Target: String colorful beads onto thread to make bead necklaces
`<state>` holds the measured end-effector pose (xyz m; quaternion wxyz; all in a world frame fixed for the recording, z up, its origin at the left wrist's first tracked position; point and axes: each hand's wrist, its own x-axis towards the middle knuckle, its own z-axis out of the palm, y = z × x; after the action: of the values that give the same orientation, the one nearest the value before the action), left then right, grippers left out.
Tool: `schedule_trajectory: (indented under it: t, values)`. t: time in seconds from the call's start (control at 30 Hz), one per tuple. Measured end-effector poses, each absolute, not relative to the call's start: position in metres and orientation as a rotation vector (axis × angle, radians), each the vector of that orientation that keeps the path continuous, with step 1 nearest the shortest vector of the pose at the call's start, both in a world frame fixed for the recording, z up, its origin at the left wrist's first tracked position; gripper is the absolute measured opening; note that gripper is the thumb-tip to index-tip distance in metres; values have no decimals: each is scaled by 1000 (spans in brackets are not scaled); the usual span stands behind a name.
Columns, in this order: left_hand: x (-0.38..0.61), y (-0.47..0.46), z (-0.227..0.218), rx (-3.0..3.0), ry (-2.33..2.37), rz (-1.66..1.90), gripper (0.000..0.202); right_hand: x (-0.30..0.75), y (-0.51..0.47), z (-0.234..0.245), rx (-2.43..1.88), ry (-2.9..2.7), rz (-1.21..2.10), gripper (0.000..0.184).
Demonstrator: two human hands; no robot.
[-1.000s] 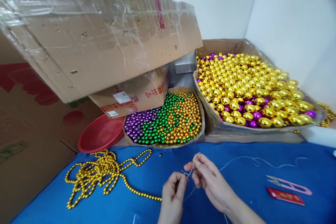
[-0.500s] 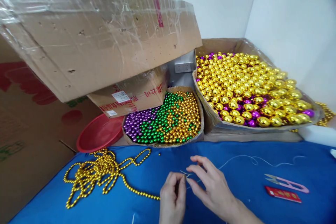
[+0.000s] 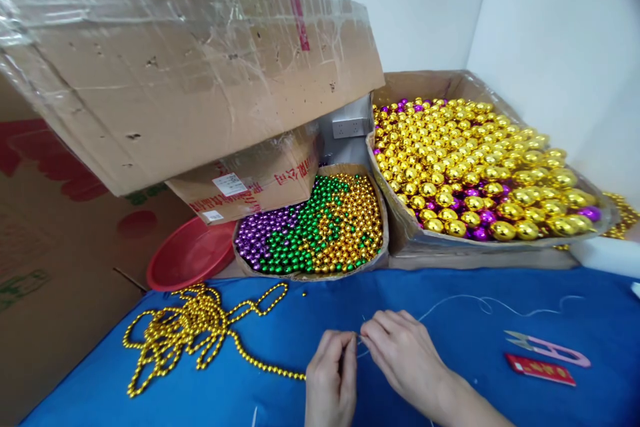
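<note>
My left hand [image 3: 331,377] is closed in a pinch on a thin pale string, low in the middle of the view. Right beside it, my right hand [image 3: 403,353] pinches the same string with fingers pressed together. A short piece of string shows between the fingertips, and its end pokes up above them. From behind my right hand the white string [image 3: 463,298] runs in loose curves over the cloth. A long gold bead strand [image 3: 190,330] lies heaped at the left; its tail reaches my left hand, where its end is hidden.
Pink-handled thread snips [image 3: 550,349] and a red packet [image 3: 540,369] lie on the blue cloth [image 3: 400,287] at right. Behind stand a box of purple, green and gold beads [image 3: 310,233], a bigger box of gold balls [image 3: 465,160], a red basin [image 3: 193,253] and a cardboard box [image 3: 200,73].
My right hand's fingers, spread apart before, have closed on the string near my left fingertips. My left hand stays nearly in place.
</note>
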<state>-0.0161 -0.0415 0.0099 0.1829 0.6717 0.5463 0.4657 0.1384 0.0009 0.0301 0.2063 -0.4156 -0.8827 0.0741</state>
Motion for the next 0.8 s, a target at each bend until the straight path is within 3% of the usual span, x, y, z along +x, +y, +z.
schedule_trajectory:
  t: [0.57, 0.8]
  values:
    - [-14, -42, 11, 1874, 1582, 1414, 24, 143, 1, 35, -1166, -2554, 318, 16]
    - [-13, -42, 9, 1833, 1549, 1367, 18, 141, 1, 35, -1175, -2522, 291, 17]
